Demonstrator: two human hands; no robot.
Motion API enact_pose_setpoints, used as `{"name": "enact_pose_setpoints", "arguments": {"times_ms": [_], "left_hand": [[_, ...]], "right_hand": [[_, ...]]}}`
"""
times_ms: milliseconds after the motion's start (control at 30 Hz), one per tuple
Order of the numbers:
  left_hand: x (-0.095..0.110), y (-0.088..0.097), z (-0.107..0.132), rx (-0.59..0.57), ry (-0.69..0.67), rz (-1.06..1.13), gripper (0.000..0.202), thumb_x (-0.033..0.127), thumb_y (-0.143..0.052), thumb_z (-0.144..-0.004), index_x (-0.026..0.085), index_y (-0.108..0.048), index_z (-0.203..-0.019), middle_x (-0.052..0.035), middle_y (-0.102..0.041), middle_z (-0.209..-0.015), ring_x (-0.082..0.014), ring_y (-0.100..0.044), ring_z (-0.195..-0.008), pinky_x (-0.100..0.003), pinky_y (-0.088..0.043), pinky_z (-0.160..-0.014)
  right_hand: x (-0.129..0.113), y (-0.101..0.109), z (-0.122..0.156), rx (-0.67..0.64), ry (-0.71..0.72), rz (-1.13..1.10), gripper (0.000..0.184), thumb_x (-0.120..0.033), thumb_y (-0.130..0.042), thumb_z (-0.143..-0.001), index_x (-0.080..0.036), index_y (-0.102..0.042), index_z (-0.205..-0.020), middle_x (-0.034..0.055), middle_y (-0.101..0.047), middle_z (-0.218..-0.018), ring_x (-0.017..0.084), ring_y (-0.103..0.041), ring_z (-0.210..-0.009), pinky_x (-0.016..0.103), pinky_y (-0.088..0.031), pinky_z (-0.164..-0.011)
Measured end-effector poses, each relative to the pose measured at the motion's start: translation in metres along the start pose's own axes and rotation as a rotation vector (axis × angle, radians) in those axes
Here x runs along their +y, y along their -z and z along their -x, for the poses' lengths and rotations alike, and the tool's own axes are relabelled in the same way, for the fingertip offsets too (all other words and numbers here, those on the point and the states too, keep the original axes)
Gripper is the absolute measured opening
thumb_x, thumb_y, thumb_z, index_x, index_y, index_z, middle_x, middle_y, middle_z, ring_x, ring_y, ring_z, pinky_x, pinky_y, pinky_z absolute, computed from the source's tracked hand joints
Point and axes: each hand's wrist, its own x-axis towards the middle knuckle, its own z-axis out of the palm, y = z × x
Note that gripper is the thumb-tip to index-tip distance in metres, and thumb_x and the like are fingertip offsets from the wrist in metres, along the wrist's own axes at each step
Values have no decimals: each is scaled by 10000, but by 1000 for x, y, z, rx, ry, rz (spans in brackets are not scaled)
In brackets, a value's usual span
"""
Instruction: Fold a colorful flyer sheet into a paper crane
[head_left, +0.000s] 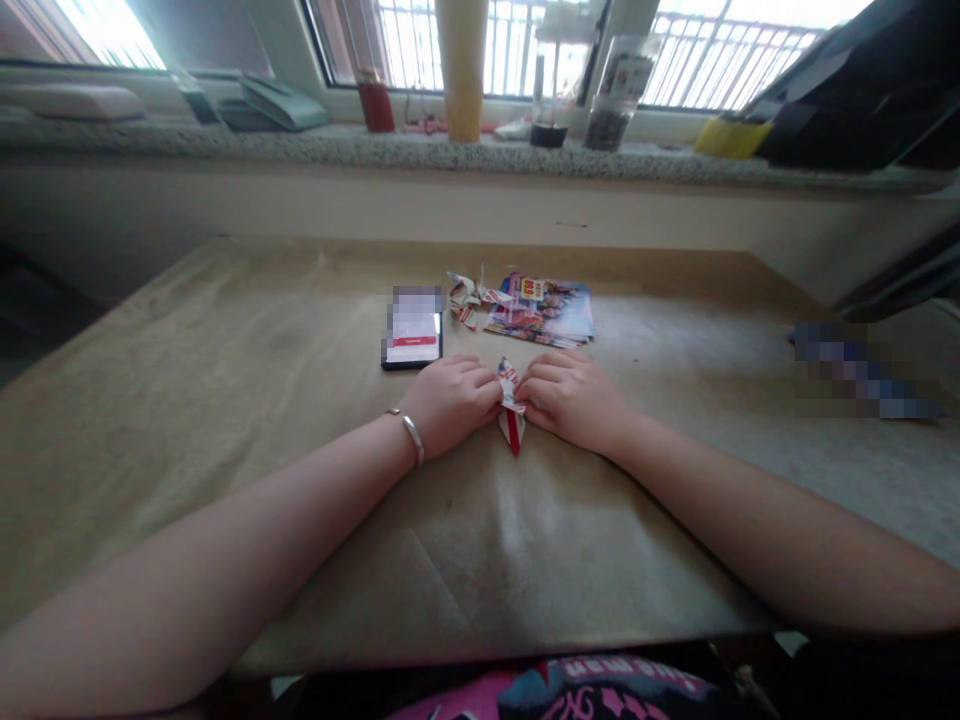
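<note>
Between my two hands lies a small folded paper piece [513, 425], white with red stripes and printed marks, narrow and pointed at both ends. My left hand [456, 400], with a silver bracelet at its wrist, has its fingers closed on the paper's left edge. From the other side, my right hand [574, 400] pinches the right edge, fingers bent together. Just beyond the hands sit several folded paper figures [466, 298] in similar printed paper. A stack of printed flyers [551, 308] lies to their right, partly under one figure.
A phone [414, 340] with a lit screen lies left of the paper figures. At the table's [300, 480] right side is a blurred-out flat item [862, 375]. The windowsill [360, 150] behind holds a red jar [375, 103], a yellow cylinder [460, 70] and a black bag [855, 100].
</note>
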Motion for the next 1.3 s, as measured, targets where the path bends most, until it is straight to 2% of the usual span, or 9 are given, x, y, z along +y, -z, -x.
{"name": "enact_pose_setpoints", "arguments": {"times_ms": [233, 300, 467, 600, 733, 900, 1033, 1200, 1300], "left_hand": [[-2, -5, -1, 32, 79, 55, 111, 243, -552, -824, 185, -635, -779, -5, -661, -789, -145, -617, -756, -383, -401, -1009], [-3, -6, -2, 28, 88, 73, 122, 238, -541, -823, 177, -632, -769, -15, -657, -786, -150, -610, -755, -386, -412, -992], [-6, -9, -2, -16, 126, 205, 120, 238, -553, -832, 167, -648, -811, -54, -657, -847, -174, -601, -827, -300, -489, -786], [-8, -9, -2, -25, 147, 274, 133, 270, -580, -848, 163, -656, -828, -66, -664, -889, -182, -607, -884, -312, -487, -820], [-6, -8, -5, -22, 156, 233, 155, 275, -572, -862, 152, -649, -808, -70, -674, -898, -200, -610, -892, -352, -480, -847], [-3, -13, -8, -33, 252, 263, 74, 197, -593, -833, 145, -641, -811, -72, -667, -993, -205, -606, -930, -368, -489, -874], [-5, -17, -9, -59, 300, 328, 45, 168, -595, -820, 150, -635, -809, -62, -665, -993, -200, -604, -955, -370, -490, -894], [-6, -15, -6, -33, 278, 372, 36, 174, -595, -812, 148, -616, -800, -69, -666, -970, -193, -611, -947, -368, -491, -896], [-6, -13, -4, -18, 261, 377, 32, 186, -612, -798, 156, -601, -796, -70, -667, -971, -212, -598, -1011, -392, -475, -928]], "right_hand": [[-1, -6, -3, 5, -86, -87, 127, -233, -544, -845, -181, -647, -793, 62, -680, -856, 206, -564, -845, 325, -418, -778], [-1, -8, -3, -6, -123, -133, 111, -220, -546, -830, -173, -637, -789, 77, -676, -869, 204, -566, -833, 326, -432, -774], [0, -8, -2, -14, -161, -182, 79, -227, -570, -800, -176, -630, -810, 78, -675, -884, 210, -576, -854, 337, -444, -792], [0, -8, -2, -4, -157, -172, 69, -202, -570, -785, -177, -632, -768, 69, -675, -847, 210, -582, -845, 335, -451, -789], [1, -12, -4, 28, -154, -161, 73, -186, -559, -773, -177, -630, -760, 88, -670, -943, 222, -572, -898, 362, -452, -831], [4, -17, -5, 11, -183, -239, 66, -179, -549, -755, -175, -601, -715, 98, -652, -932, 222, -564, -899, 371, -453, -841], [6, -18, -5, 13, -224, -313, 75, -191, -551, -767, -183, -583, -700, 91, -656, -915, 214, -573, -891, 360, -452, -833], [6, -16, -4, 23, -246, -353, 62, -189, -562, -761, -187, -587, -704, 75, -668, -890, 201, -590, -877, 343, -451, -824], [7, -17, -5, 23, -253, -355, 43, -182, -578, -738, -187, -584, -695, 68, -667, -871, 196, -591, -852, 336, -454, -810]]}}
